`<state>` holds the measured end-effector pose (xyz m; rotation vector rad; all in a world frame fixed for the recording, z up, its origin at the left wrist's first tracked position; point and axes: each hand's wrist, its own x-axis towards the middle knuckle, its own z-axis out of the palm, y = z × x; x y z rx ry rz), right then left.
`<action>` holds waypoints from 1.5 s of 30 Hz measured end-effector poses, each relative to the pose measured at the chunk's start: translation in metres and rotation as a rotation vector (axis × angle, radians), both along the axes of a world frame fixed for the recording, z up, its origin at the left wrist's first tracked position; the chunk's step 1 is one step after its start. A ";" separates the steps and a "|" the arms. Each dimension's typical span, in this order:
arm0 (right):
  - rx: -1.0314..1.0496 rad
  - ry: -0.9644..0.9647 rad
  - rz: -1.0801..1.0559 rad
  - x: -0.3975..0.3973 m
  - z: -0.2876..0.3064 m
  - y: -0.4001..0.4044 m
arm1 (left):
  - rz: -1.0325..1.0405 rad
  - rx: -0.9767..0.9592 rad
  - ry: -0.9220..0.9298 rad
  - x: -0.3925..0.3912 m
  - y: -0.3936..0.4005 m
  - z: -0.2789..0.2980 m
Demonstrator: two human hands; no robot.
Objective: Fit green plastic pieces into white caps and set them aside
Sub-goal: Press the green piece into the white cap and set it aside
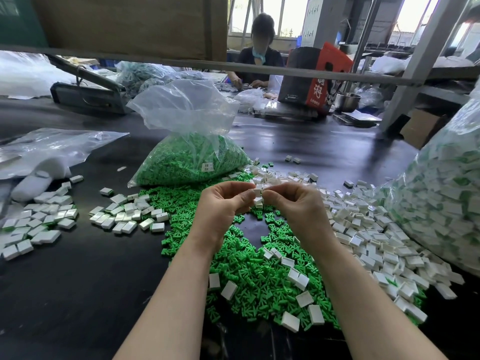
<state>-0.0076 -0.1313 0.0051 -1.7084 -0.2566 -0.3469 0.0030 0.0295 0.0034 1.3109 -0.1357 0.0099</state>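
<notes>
My left hand (223, 203) and my right hand (293, 203) meet above the black table, fingertips together, both pinching a small white cap (258, 197) between them. Any green piece inside it is hidden by my fingers. Under my hands spreads a heap of loose green plastic pieces (259, 271) with a few white caps on top. Loose white caps (376, 242) lie piled to the right. To the left sit two groups of white caps showing green at their edges (127, 216) (33, 229).
A clear bag of green pieces (192, 157) stands behind my hands. A big clear bag of white caps (446, 203) bulges at the right edge. Flat plastic bags (52, 146) lie at left. Another person (259, 50) works at the far side, beside a red and black box (314, 76).
</notes>
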 end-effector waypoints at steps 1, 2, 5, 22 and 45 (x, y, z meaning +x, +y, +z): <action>-0.019 0.006 0.002 0.000 0.000 0.000 | 0.006 0.021 -0.007 0.000 0.000 0.000; -0.043 0.009 0.003 0.000 -0.001 0.000 | 0.012 0.041 -0.014 -0.001 -0.001 -0.001; -0.090 0.014 -0.003 0.000 0.000 -0.001 | 0.014 0.064 -0.032 -0.003 -0.002 0.000; -0.232 0.056 0.057 -0.006 0.005 -0.008 | -0.011 0.342 -0.168 0.001 0.002 -0.004; -0.102 0.031 0.079 -0.006 0.000 -0.008 | -0.005 0.319 -0.197 -0.001 0.001 -0.004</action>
